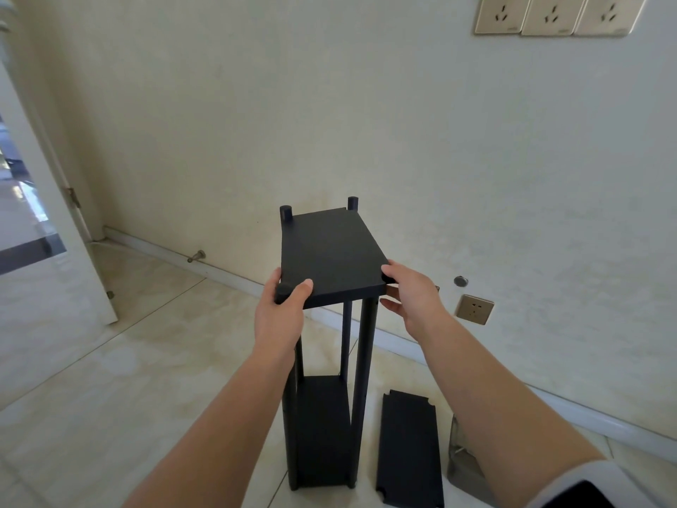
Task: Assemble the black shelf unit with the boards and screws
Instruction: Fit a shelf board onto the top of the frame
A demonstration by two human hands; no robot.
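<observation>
Left hand wrapped around the near-left black round post where it pokes up through the top board, thumb and fingers closed on it. Right hand gripping the near-right corner of the flat black rectangular top board, thumb pressed on the upper face, fingers curled beneath. Both bare forearms reaching in from the bottom edge, a white sleeve showing at the lower right corner.

Held between the hands: the tall narrow black shelf unit, upright on the pale tiled floor, four posts running down to a lower black board near the base. Two far post tips sticking up above the top board's back corners.

Flat on the floor just right of the unit: a loose black board with notched corners. Right of that, partly hidden by the right forearm, a clear plastic bag; contents cannot be told.

Behind: cream wall with a low socket plate, a row of socket plates at the top right, white skirting, and a white door open at the left.
</observation>
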